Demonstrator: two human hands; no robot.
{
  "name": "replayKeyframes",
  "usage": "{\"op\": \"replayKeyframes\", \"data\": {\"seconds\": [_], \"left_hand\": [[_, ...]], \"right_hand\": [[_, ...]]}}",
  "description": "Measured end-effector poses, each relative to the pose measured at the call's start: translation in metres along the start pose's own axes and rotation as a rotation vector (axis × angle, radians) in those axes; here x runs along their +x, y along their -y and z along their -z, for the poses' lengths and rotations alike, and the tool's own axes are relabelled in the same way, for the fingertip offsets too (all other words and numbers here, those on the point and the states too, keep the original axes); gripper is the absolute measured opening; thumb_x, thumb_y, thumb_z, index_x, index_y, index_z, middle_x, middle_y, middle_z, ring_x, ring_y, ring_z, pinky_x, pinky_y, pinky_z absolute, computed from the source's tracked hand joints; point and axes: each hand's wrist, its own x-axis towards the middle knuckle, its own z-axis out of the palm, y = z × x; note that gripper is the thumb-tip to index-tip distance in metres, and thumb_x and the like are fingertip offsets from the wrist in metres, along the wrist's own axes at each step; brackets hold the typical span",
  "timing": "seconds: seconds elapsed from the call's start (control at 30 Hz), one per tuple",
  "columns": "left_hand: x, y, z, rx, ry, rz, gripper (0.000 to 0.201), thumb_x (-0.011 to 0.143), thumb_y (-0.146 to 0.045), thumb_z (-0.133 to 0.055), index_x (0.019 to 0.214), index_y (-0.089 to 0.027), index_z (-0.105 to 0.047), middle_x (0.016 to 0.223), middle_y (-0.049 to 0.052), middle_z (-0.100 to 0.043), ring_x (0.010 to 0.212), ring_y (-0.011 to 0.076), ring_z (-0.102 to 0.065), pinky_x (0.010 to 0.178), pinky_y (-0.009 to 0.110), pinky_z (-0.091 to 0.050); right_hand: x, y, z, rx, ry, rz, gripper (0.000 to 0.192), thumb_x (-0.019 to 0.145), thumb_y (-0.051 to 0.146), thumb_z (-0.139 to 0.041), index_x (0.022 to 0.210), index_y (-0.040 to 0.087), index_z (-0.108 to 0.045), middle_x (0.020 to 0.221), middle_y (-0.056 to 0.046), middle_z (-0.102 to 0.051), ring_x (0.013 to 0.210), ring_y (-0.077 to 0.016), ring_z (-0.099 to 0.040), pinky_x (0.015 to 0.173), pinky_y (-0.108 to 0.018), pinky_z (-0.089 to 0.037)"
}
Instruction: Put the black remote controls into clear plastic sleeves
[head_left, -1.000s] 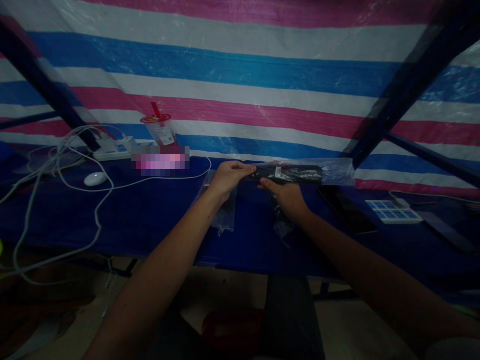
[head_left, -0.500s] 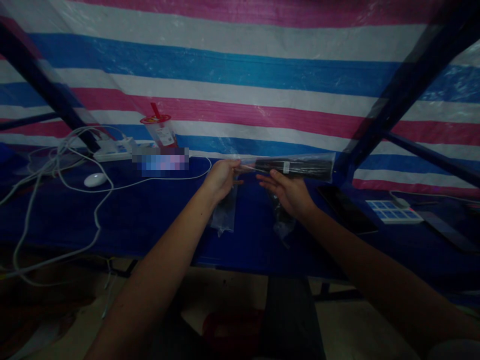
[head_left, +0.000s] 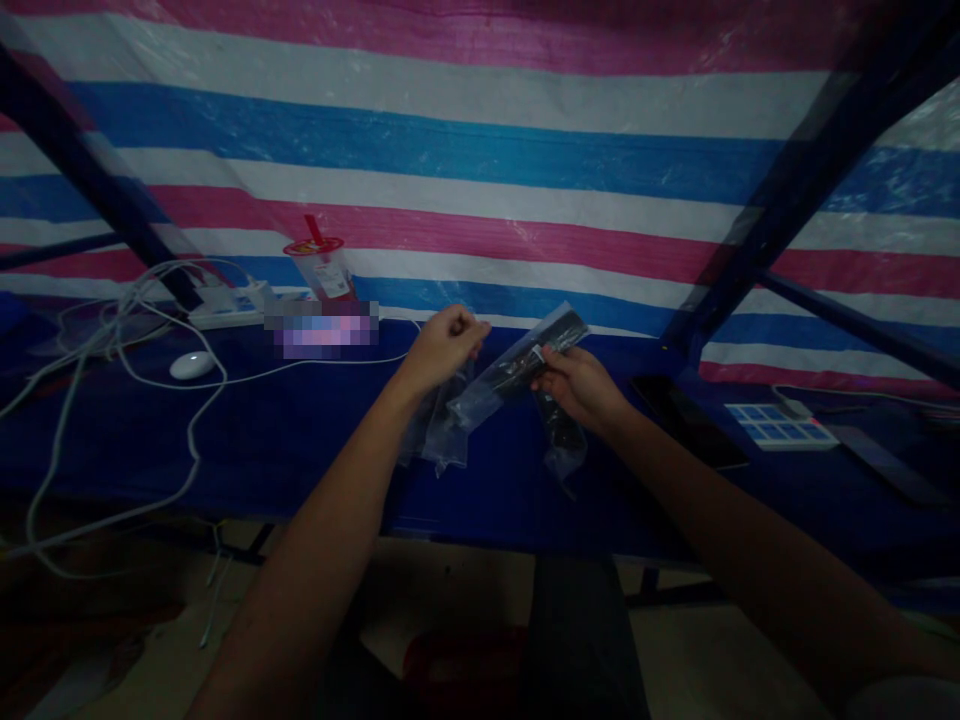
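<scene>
My right hand [head_left: 581,385] grips a clear plastic bag [head_left: 517,368] with a long black item inside. The bag slants, its loose end low on the left and its black-filled end up on the right; a small white label shows by my fingertips. Left of it my left hand [head_left: 448,345] is raised with fingers curled and pinched, apart from that bag; whatever they hold, if anything, is hidden. Below my left hand lies another clear bag [head_left: 448,440] with something dark in it. A further bag with dark contents [head_left: 564,440] lies under my right hand.
On the blue table [head_left: 495,490], the left side has tangled white cables [head_left: 199,440], a white mouse [head_left: 192,365], a power strip [head_left: 225,313] and a drink cup [head_left: 324,270]. To the right are a dark tablet [head_left: 690,420] and a blue-and-white gridded block [head_left: 780,427].
My left hand has let go of the bag's end and curled its fingers. In my right hand the bag has turned from level to slanted, its left end dropping.
</scene>
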Motion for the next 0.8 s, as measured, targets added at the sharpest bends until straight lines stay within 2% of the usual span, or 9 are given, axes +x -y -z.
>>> {"op": "replayKeyframes", "data": {"seconds": [0.07, 0.1, 0.17, 0.23, 0.33, 0.47, 0.63, 0.7, 0.8], "left_hand": [[-0.007, 0.0, -0.01, -0.04, 0.289, -0.013, 0.026, 0.079, -0.036, -0.072, 0.097, -0.021, -0.059, 0.077, 0.002, -0.065, 0.063, 0.015, -0.059, 0.06, 0.028, -0.043], [-0.01, 0.0, -0.014, -0.023, 0.358, -0.02, 0.035, 0.076, -0.036, -0.075, 0.103, -0.022, -0.057, 0.08, 0.001, -0.065, 0.063, 0.0147, -0.059, 0.059, 0.027, -0.042], [-0.014, 0.0, -0.019, 0.026, 0.389, -0.023, 0.046, 0.075, -0.035, -0.076, 0.112, -0.024, -0.052, 0.084, 0.0, -0.064, 0.062, 0.0137, -0.058, 0.057, 0.026, -0.039], [-0.016, 0.0, -0.019, 0.087, 0.389, -0.021, 0.051, 0.077, -0.034, -0.073, 0.12, -0.025, -0.048, 0.082, -0.001, -0.063, 0.059, 0.0133, -0.056, 0.056, 0.026, -0.037], [-0.015, -0.002, -0.014, 0.246, 0.343, -0.076, 0.052, 0.079, -0.029, -0.068, 0.126, -0.025, -0.047, 0.075, -0.002, -0.061, 0.058, 0.0153, -0.055, 0.058, 0.028, -0.038], [-0.016, 0.001, -0.013, 0.649, 0.276, -0.159, 0.042, 0.076, -0.024, -0.065, 0.117, -0.025, -0.058, 0.082, 0.005, -0.065, 0.076, 0.0249, -0.063, 0.072, 0.036, -0.044], [-0.017, 0.009, -0.018, 0.983, 0.267, -0.112, 0.029, 0.081, -0.03, -0.06, 0.108, -0.02, -0.064, 0.093, 0.016, -0.069, 0.093, 0.0384, -0.066, 0.083, 0.049, -0.046], [-0.017, 0.01, -0.017, 1.036, 0.265, -0.1, 0.031, 0.081, -0.03, -0.059, 0.11, -0.02, -0.065, 0.096, 0.017, -0.069, 0.095, 0.0383, -0.066, 0.084, 0.05, -0.046], [-0.017, 0.012, -0.015, 1.069, 0.251, -0.093, 0.031, 0.081, -0.032, -0.06, 0.108, -0.019, -0.066, 0.101, 0.017, -0.069, 0.098, 0.0358, -0.065, 0.086, 0.047, -0.047]], "right_hand": [[-0.004, -0.003, -0.007, -0.037, 0.062, 0.01, 0.029, 0.074, 0.04, -0.083, 0.087, 0.018, -0.069, 0.085, -0.005, -0.072, 0.07, -0.0151, -0.063, 0.061, -0.027, -0.05], [-0.006, -0.004, -0.009, -0.06, 0.084, 0.02, 0.03, 0.072, 0.041, -0.084, 0.086, 0.018, -0.07, 0.083, -0.004, -0.072, 0.07, -0.0148, -0.063, 0.061, -0.027, -0.05], [-0.007, -0.005, -0.011, -0.128, 0.108, 0.044, 0.031, 0.072, 0.045, -0.083, 0.082, 0.018, -0.071, 0.081, -0.004, -0.072, 0.072, -0.0152, -0.063, 0.064, -0.027, -0.05], [-0.006, -0.005, -0.01, -0.26, 0.083, 0.07, 0.033, 0.075, 0.05, -0.078, 0.08, 0.019, -0.071, 0.078, -0.004, -0.071, 0.067, -0.0155, -0.062, 0.063, -0.029, -0.051], [-0.002, -0.002, -0.002, -0.564, -0.075, 0.18, 0.031, 0.085, 0.05, -0.066, 0.085, 0.019, -0.071, 0.079, -0.005, -0.071, 0.063, -0.0166, -0.061, 0.063, -0.032, -0.05], [0.003, -0.002, 0.011, -1.027, -0.259, 0.296, 0.023, 0.089, 0.035, -0.057, 0.099, 0.017, -0.069, 0.095, -0.011, -0.072, 0.087, -0.0239, -0.066, 0.082, -0.039, -0.051], [0.001, -0.01, 0.019, -1.545, -0.185, 0.103, 0.057, 0.086, 0.054, -0.059, 0.119, 0.007, -0.062, 0.114, -0.027, -0.063, 0.108, -0.0391, -0.062, 0.093, -0.05, -0.047], [0.0, -0.011, 0.019, -1.617, -0.17, 0.039, 0.065, 0.084, 0.059, -0.06, 0.121, 0.005, -0.059, 0.117, -0.029, -0.062, 0.109, -0.0417, -0.061, 0.091, -0.05, -0.047], [-0.001, -0.008, 0.019, -1.621, -0.147, -0.014, 0.062, 0.083, 0.056, -0.061, 0.122, 0.007, -0.057, 0.113, -0.027, -0.065, 0.103, -0.0394, -0.065, 0.085, -0.046, -0.049]]}}
